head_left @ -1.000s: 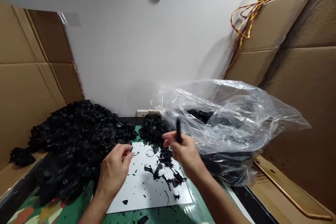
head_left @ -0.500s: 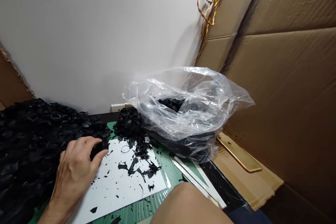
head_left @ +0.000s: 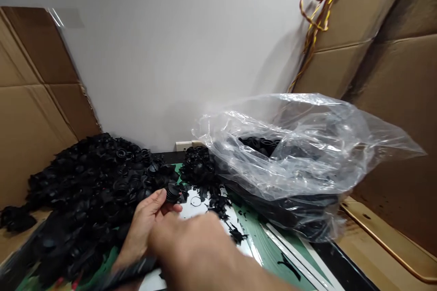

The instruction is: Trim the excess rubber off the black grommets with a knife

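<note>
My left hand [head_left: 141, 223] is closed on a black ribbed rubber part [head_left: 173, 193], its thumb on top and fingers underneath. In front of it, my right hand [head_left: 201, 248] is blurred by motion and curled into a fist. A dark, long, blurred object [head_left: 131, 273] sticks out to the left from that fist; its kind cannot be made out. Beside my left hand lies a big heap of black rubber parts [head_left: 99, 182]. Beneath both hands is a white sheet [head_left: 193, 209], partly hidden, with black scraps on it.
An open clear plastic bag [head_left: 300, 168] of black parts stands to the right. A smaller pile of black scraps [head_left: 200, 166] sits beside it on the green mat [head_left: 273, 241]. Cardboard [head_left: 399, 113] rises at the right, more cardboard [head_left: 30, 100] at the left. A gold phone [head_left: 392, 245] lies at the right.
My right hand has come into view in the foreground with a dark object. My left hand has turned, now thumb up around the ribbed part. The view has swung left.
</note>
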{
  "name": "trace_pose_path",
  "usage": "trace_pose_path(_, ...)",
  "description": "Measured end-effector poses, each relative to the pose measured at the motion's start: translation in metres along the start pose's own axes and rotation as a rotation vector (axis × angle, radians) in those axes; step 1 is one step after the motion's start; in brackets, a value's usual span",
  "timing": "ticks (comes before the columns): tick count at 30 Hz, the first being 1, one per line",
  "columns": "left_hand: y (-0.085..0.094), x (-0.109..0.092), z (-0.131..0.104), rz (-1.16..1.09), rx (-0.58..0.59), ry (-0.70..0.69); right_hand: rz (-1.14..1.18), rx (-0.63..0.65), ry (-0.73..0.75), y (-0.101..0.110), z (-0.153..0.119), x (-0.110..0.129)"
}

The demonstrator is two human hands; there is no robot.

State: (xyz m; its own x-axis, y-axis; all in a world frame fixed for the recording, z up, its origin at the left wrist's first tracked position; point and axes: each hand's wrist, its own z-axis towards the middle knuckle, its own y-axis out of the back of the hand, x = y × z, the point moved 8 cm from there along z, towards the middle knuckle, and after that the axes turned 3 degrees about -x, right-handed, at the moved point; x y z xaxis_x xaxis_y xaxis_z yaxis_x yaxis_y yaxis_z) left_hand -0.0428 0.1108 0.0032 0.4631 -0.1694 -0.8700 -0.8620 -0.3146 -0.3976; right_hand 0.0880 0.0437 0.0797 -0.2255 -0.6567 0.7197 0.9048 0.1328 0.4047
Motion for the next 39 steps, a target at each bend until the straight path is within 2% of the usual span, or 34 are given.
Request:
trace_pose_path(2, 0.001, 0.005, 0.000, -0.054, 0.012, -0.013, 0.016, 0.000, -0.044, 0.017, 0.032, -0.015)
trace_pose_path(4, -0.004, 0.013, -0.003, -0.062, 0.046, -0.011, 0.152, -0.120, -0.262, 0.039, 0.048, -0.048)
trace_pose_path(5, -0.009, 0.018, -0.006, -0.062, 0.082, 0.004, 0.225, -0.172, -0.313, 0.047, 0.051, -0.061)
trace_pose_path(8, -0.030, 0.034, -0.016, -0.081, 0.229, 0.061, 0.419, -0.283, -0.423, 0.059, 0.044, -0.093)
trace_pose_path(11, -0.045, 0.048, -0.024, -0.075, 0.348, 0.118, 0.534, -0.384, -0.410, 0.066, 0.030, -0.108)
trace_pose_path(14, -0.040, 0.053, -0.020, -0.050, 0.321, 0.116, 0.525, -0.461, -0.317, 0.072, 0.021, -0.111)
trace_pose_path(18, -0.020, 0.047, -0.010, -0.040, 0.176, 0.050, 0.675, -0.387, -0.269, 0.060, 0.017, -0.110)
trace_pose_path(21, -0.012, 0.041, -0.008, -0.057, 0.115, 0.018, 0.749, -0.349, -0.225, 0.049, 0.017, -0.104)
trace_pose_path(27, -0.016, 0.039, -0.011, -0.070, 0.121, 0.059, 0.618, -0.321, -0.191, 0.034, 0.015, -0.097)
trace_pose_path(33, -0.015, 0.040, -0.011, 0.008, 0.121, 0.059, 0.547, -0.296, -0.284, 0.027, 0.009, -0.110)
trace_pose_path(39, -0.004, 0.038, -0.007, 0.073, 0.026, 0.009, 0.441, -0.282, -0.128, 0.030, 0.011, -0.092)
